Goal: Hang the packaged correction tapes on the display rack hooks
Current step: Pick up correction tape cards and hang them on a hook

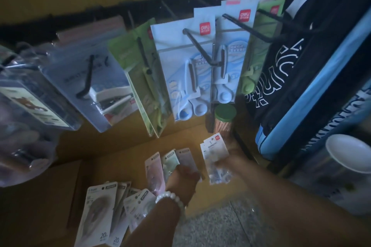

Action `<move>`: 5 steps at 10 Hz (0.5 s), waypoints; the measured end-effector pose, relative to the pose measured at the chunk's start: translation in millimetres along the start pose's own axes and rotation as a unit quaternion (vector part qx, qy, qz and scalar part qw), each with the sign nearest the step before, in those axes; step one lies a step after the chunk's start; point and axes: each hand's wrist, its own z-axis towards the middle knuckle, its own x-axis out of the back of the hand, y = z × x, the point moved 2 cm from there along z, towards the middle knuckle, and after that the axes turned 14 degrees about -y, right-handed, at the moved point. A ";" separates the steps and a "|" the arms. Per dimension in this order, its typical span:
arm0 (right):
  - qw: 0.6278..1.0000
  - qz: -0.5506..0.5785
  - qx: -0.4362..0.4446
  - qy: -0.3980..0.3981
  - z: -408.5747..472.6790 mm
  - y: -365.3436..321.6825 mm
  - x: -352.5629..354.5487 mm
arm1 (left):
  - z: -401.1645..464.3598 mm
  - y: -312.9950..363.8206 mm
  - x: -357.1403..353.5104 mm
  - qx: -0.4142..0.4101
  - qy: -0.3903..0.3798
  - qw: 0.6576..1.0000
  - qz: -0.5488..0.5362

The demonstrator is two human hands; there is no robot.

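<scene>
Left hand point(181, 178) grips three fanned tape packs point(170, 164); right hand point(224, 161) holds one white pack point(214, 150). Risk: dim light, missing the hook point(197, 46); fanned packs slipping.

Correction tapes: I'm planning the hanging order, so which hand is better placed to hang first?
Probably the right hand: it holds one white pack lifted nearest the hooks. The left hand grips three fanned packs lower down.

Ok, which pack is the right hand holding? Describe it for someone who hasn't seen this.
Find the green-lidded jar at the rack's foot. Just below it, the right hand holds a white pack with a small red logo; the left hand's fanned packs are pastel.
</scene>
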 end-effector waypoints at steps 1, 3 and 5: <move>0.998 0.027 0.045 -0.044 -45.6 -24.2 3.7 | -5.1 9.7 0.4 -0.017 -0.024 0.997 -0.069; 0.959 0.101 0.213 -0.158 -89.6 -47.7 -16.5 | -38.5 36.4 9.0 -0.055 -0.112 0.956 -0.265; 0.936 0.111 0.284 -0.178 -136.3 -58.6 -31.1 | -68.3 43.8 24.5 -0.069 -0.138 0.927 -0.342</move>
